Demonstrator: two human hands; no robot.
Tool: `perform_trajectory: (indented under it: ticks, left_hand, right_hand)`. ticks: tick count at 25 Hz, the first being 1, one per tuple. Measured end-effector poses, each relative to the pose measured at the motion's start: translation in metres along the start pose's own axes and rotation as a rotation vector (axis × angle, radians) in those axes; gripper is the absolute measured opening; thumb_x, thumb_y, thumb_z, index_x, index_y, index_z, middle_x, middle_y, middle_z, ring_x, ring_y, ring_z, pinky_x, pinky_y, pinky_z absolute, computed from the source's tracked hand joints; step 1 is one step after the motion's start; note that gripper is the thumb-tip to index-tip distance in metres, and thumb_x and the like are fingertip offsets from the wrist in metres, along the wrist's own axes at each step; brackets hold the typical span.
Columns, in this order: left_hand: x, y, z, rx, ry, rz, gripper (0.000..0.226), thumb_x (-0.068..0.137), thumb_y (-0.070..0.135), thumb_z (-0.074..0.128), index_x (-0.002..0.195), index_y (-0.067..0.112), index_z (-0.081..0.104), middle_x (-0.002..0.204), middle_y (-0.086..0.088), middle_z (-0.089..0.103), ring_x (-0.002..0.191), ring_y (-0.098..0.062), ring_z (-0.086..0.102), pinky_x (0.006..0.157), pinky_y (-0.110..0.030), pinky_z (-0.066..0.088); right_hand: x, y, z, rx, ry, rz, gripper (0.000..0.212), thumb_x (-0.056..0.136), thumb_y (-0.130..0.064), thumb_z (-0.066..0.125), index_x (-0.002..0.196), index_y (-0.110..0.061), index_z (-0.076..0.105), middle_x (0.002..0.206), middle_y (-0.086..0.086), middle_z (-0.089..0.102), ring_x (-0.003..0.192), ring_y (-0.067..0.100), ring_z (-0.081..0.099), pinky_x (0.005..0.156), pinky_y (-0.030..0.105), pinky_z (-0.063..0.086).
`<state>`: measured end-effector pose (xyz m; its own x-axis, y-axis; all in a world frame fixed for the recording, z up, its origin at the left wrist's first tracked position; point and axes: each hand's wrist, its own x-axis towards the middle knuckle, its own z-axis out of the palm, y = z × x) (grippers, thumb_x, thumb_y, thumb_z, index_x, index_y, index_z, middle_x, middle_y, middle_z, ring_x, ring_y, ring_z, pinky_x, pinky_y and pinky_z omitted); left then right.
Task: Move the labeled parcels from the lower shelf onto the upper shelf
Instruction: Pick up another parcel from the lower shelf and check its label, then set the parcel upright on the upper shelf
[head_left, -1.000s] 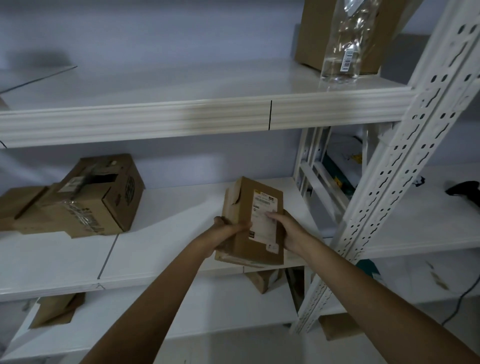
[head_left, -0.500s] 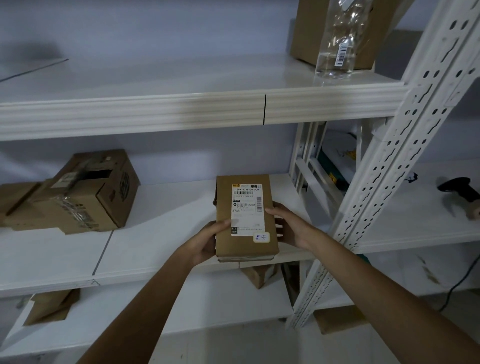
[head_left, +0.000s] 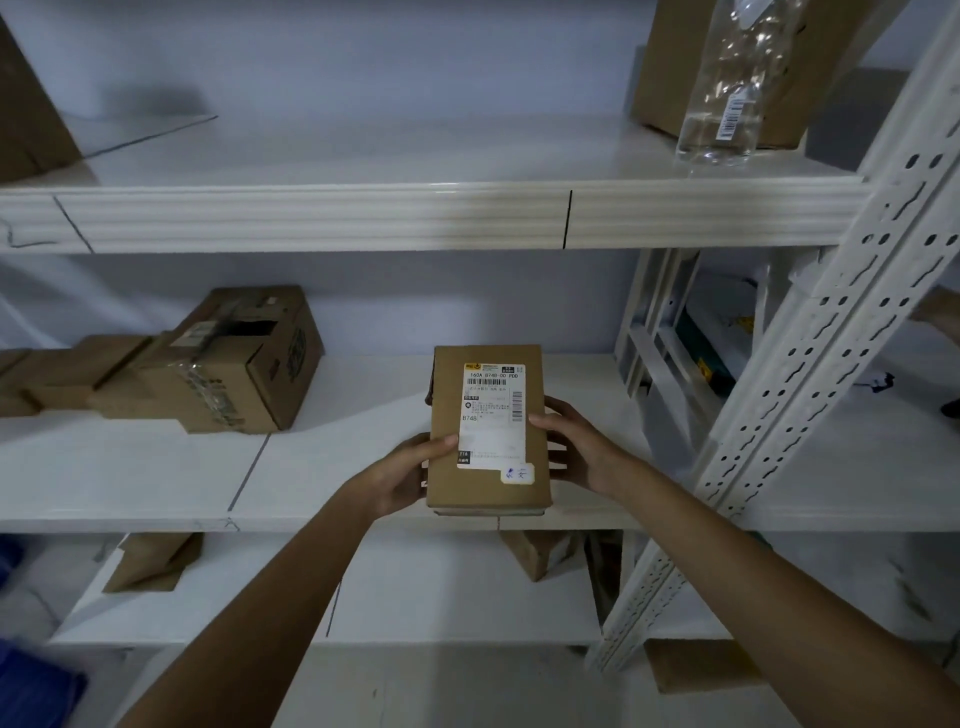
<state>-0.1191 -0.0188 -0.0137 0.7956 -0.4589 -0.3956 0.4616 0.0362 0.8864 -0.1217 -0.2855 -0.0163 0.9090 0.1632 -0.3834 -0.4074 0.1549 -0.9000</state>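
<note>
A small brown cardboard parcel (head_left: 488, 431) with a white shipping label facing me is held in front of the middle shelf (head_left: 156, 478). My left hand (head_left: 405, 473) grips its left edge and my right hand (head_left: 576, 447) grips its right edge. The parcel is upright with the label square to me. Above it runs the white upper shelf (head_left: 322, 156), mostly bare in the middle. Another taped brown box (head_left: 234, 364) lies on the middle shelf at the left.
A cardboard box (head_left: 670, 62) and a clear plastic bag (head_left: 727, 88) stand at the upper shelf's right end. A perforated white upright (head_left: 810, 374) slants down the right side. More brown parcels (head_left: 150, 564) lie on the bottom shelf. A box corner (head_left: 26, 104) shows at upper left.
I have turned the parcel from tilted to label-forward and upright, and it sits slightly higher in both hands. The view has shifted a little, showing more of the upper shelf.
</note>
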Motion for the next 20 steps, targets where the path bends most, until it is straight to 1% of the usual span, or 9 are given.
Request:
perform_trajectory:
  ticks: [3, 4, 6, 9, 11, 14, 17, 20]
  left_hand:
    - [-0.026, 0.0, -0.009, -0.039, 0.07, 0.024, 0.107, 0.059, 0.043, 0.087, 0.151, 0.011, 0.045, 0.149, -0.017, 0.058, 0.141, -0.038, 0.051, 0.121, -0.054, 0.034]
    - [-0.036, -0.001, -0.014, -0.049, 0.104, 0.028, 0.103, 0.063, 0.044, 0.086, 0.152, 0.011, 0.045, 0.149, -0.017, 0.058, 0.141, -0.038, 0.05, 0.121, -0.054, 0.034]
    - [-0.052, -0.003, -0.024, -0.05, 0.158, 0.035, 0.088, 0.075, 0.041, 0.075, 0.152, 0.01, 0.044, 0.149, -0.017, 0.058, 0.141, -0.038, 0.05, 0.121, -0.054, 0.034]
    - [-0.087, -0.01, -0.044, -0.063, 0.213, 0.048, 0.079, 0.08, 0.038, 0.069, 0.15, 0.009, 0.047, 0.148, -0.017, 0.059, 0.141, -0.038, 0.05, 0.121, -0.054, 0.034]
    - [-0.111, -0.01, -0.06, -0.081, 0.248, 0.074, 0.084, 0.076, 0.04, 0.073, 0.15, 0.009, 0.048, 0.148, -0.016, 0.059, 0.141, -0.037, 0.051, 0.121, -0.054, 0.035]
    - [-0.15, -0.007, -0.085, -0.086, 0.279, 0.111, 0.094, 0.067, 0.043, 0.077, 0.149, 0.01, 0.048, 0.147, -0.015, 0.06, 0.141, -0.036, 0.051, 0.121, -0.053, 0.035]
    - [-0.202, -0.008, -0.119, -0.081, 0.293, 0.156, 0.091, 0.069, 0.043, 0.076, 0.149, 0.011, 0.049, 0.147, -0.014, 0.061, 0.141, -0.035, 0.052, 0.121, -0.053, 0.035]
    - [-0.27, -0.015, -0.169, -0.096, 0.323, 0.184, 0.092, 0.068, 0.044, 0.077, 0.149, 0.01, 0.049, 0.147, -0.014, 0.061, 0.141, -0.035, 0.052, 0.12, -0.053, 0.036]
  right_hand:
    - [0.007, 0.0, 0.02, -0.034, -0.063, 0.006, 0.072, 0.063, -0.041, 0.086, 0.129, -0.039, 0.057, 0.108, 0.005, 0.074, 0.093, 0.025, 0.074, 0.073, 0.036, 0.059]
    - [0.009, 0.001, 0.028, -0.043, -0.086, 0.009, 0.073, 0.063, -0.041, 0.086, 0.13, -0.039, 0.056, 0.11, 0.005, 0.075, 0.095, 0.026, 0.074, 0.075, 0.037, 0.06]
    - [0.013, 0.003, 0.044, -0.06, -0.138, 0.01, 0.076, 0.064, -0.042, 0.086, 0.133, -0.037, 0.054, 0.115, 0.007, 0.074, 0.1, 0.029, 0.072, 0.08, 0.04, 0.06]
    - [0.011, 0.003, 0.084, -0.107, -0.233, 0.002, 0.078, 0.065, -0.042, 0.084, 0.136, -0.035, 0.053, 0.118, 0.01, 0.07, 0.104, 0.03, 0.07, 0.081, 0.041, 0.06]
    - [0.006, 0.001, 0.114, -0.116, -0.25, -0.014, 0.075, 0.067, -0.041, 0.083, 0.135, -0.036, 0.053, 0.116, 0.009, 0.07, 0.102, 0.029, 0.069, 0.08, 0.04, 0.059]
    - [-0.003, 0.002, 0.16, -0.147, -0.26, -0.037, 0.069, 0.072, -0.039, 0.08, 0.136, -0.037, 0.052, 0.12, 0.011, 0.069, 0.105, 0.031, 0.068, 0.084, 0.041, 0.059]
    - [-0.016, 0.005, 0.219, -0.188, -0.279, -0.06, 0.072, 0.073, -0.042, 0.081, 0.138, -0.037, 0.049, 0.126, 0.011, 0.067, 0.113, 0.033, 0.067, 0.095, 0.047, 0.057]
    - [-0.035, 0.016, 0.299, -0.221, -0.318, -0.095, 0.075, 0.071, -0.045, 0.082, 0.138, -0.037, 0.05, 0.128, 0.011, 0.067, 0.115, 0.033, 0.068, 0.094, 0.047, 0.058]
